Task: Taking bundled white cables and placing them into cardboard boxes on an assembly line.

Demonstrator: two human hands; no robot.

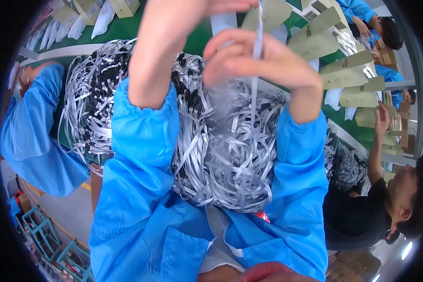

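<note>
My left hand (216,5) is raised at the top edge, blurred and partly cut off; its fingertips reach close to a flat silver-grey strap (254,103). That strap hangs straight down past my right hand (261,58), whose fingers are curled and smeared by motion. Whether they grip anything is hard to make out. Below the right hand is a translucent blur, perhaps clear plastic. Under both hands lies a large heap of similar straps (239,174), with another bundle (188,141) showing black end pieces beside my left sleeve.
Another strap heap (98,103) lies on the left, beside a co-worker's blue sleeve (42,127). Beige boxes (345,70) stand along the green table (192,44). At right, a person in black (362,216) reaches toward the boxes. Teal metal frames (42,230) stand at lower left.
</note>
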